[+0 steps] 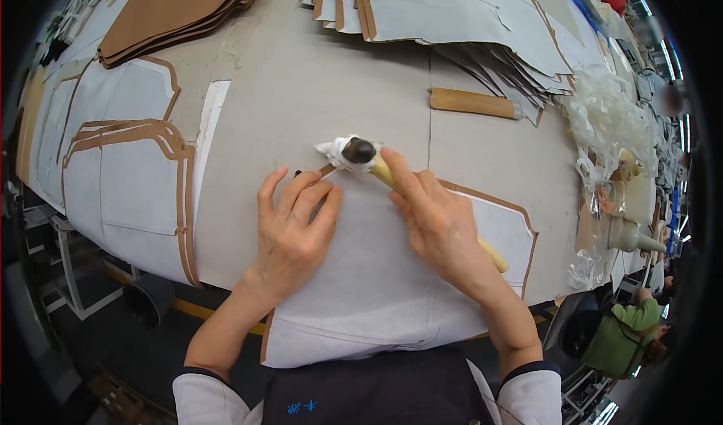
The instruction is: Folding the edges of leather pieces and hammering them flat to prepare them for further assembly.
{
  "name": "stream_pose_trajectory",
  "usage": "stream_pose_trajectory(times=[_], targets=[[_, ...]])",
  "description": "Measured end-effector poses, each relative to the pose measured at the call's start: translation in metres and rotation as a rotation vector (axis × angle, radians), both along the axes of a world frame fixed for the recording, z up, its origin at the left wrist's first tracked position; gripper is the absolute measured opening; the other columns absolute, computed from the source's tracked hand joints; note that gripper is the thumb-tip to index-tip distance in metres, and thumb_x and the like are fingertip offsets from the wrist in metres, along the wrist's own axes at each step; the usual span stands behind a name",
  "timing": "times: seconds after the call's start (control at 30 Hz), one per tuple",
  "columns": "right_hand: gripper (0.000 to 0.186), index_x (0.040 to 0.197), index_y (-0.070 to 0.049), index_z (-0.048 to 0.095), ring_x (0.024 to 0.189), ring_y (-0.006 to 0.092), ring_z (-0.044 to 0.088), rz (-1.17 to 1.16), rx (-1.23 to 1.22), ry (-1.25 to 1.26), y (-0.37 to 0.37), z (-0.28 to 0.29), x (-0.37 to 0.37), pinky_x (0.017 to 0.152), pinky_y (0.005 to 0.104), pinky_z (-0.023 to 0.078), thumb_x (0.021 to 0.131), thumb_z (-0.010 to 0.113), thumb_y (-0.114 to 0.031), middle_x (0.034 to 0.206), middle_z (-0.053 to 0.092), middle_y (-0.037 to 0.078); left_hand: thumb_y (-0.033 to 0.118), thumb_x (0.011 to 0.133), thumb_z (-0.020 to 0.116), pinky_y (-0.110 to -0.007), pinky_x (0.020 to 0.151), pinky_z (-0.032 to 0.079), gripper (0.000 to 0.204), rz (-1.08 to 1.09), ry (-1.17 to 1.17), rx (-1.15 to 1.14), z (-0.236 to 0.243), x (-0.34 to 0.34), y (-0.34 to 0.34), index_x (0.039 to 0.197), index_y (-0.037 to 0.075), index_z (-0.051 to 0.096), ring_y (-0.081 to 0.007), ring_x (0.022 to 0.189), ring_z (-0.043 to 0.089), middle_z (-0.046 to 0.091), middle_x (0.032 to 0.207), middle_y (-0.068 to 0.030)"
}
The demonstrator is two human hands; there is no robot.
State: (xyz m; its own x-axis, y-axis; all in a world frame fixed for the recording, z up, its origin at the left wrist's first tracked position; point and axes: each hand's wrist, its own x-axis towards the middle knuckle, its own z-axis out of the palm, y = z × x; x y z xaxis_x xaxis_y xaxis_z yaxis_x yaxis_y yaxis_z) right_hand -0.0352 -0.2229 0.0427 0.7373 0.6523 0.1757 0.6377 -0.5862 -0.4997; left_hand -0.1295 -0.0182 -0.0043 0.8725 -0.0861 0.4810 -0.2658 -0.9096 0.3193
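My right hand (429, 221) grips a hammer with a pale yellow handle (491, 255); its dark head (358, 151) has crumpled white material (335, 148) around it, over the top edge of a white panel with brown borders (354, 274). My left hand (294, 233) rests on that panel just left of the hammer head, fingers bent and somewhat apart at a narrow brown edge strip (326, 170). The panel lies on the beige table (271, 101) and reaches down to the near edge by my body.
Brown pieces (173, 10) and white panels (452, 7) are stacked at the back, more panels (120, 199) at left. A tan rolled-looking bar (471, 102) lies behind the hammer. Plastic bags (610, 123) and a pale bottle (633, 236) sit at right. Another person in green (617, 334) is at lower right.
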Motion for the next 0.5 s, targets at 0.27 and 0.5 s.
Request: stream_pose_trajectory(times=[0.27, 0.5], targets=[[0.061, 0.158, -0.014, 0.049, 0.064, 0.0292, 0.064, 0.027, -0.05, -0.064, 0.001, -0.001, 0.001, 0.053, 0.0415, 0.051, 0.099, 0.067, -0.012, 0.086, 0.059, 0.012, -0.003, 0.081, 0.078, -0.055, 0.117, 0.037, 0.034, -0.021, 0.025, 0.023, 0.002, 0.003, -0.001, 0.114, 0.001, 0.074, -0.0263, 0.118, 0.065, 0.067, 0.113, -0.0072], [0.062, 0.156, -0.014, 0.052, 0.072, 0.0306, 0.066, -0.178, 0.129, 0.078, -0.079, 0.003, -0.002, 0.064, 0.0436, 0.052, 0.097, 0.069, -0.005, 0.092, 0.066, 0.015, -0.002, 0.083, 0.078, -0.054, 0.113, 0.039, 0.029, 0.001, 0.082, 0.123, 0.013, 0.001, -0.01, 0.112, 0.0, 0.073, -0.0281, 0.114, 0.065, 0.066, 0.11, -0.0092]])
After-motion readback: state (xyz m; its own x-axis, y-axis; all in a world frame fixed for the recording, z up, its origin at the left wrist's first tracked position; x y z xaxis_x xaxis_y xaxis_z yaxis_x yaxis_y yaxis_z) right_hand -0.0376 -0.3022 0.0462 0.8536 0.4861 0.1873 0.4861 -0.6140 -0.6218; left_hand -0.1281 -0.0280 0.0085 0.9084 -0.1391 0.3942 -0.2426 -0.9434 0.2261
